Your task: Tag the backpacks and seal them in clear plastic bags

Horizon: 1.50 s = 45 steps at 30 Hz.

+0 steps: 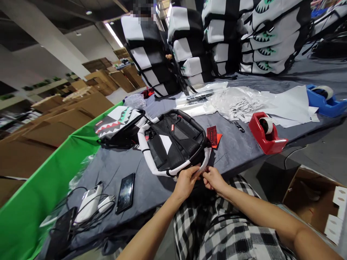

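A black and white backpack (pixel 173 144) lies on the cloth-covered table in front of me, its strap side facing up. My left hand (pixel 187 180) grips the near white edge of the backpack, thumb and fingers pinched together. Close beside it, my right hand (pixel 214 180) is closed in a pinch just below the end of the white trim; what sits between its fingers is too small to make out. A second backpack with a shark-teeth print (pixel 118 121) rests to the left. Red and orange tags (pixel 213 136) lie at the right side of the first backpack.
A red tape dispenser (pixel 267 133) and a blue one (pixel 325 99) stand on the right. Clear plastic bags (pixel 241 101) and stacked backpacks (pixel 189 47) are behind. A phone (pixel 125 193) and white chargers (pixel 89 203) lie at left. An open carton (pixel 311 202) is below right.
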Available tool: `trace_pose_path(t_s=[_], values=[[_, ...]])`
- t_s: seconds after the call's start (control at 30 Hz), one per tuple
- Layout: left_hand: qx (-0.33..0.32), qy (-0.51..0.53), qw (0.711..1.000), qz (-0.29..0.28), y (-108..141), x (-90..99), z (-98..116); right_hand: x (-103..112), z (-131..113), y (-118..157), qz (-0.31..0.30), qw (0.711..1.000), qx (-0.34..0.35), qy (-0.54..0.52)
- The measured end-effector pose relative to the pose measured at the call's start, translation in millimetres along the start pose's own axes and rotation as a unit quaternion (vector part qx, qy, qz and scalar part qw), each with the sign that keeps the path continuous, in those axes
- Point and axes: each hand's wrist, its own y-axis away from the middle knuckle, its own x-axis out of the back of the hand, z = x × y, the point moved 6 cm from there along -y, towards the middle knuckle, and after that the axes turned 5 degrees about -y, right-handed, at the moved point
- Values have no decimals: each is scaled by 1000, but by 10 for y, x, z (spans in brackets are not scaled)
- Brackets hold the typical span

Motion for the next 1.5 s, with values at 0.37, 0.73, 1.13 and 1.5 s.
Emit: trace_pose_path(t_s=[0.37, 0.73, 1.13, 1.5], values=[[-16, 14, 999, 42, 39, 58, -134, -281, -18, 181, -172, 919, -144, -323], [-63, -130, 989, -35, 184, -1, -136, 249, -158, 300, -53, 999, 5, -7], [-224, -282, 933, 24, 440, -5, -209, 213, -653, -265, 149, 935, 199, 253], [-137, -302, 942, -55, 346, 107, 9, 70, -418, -474, 211, 930, 145, 264]])
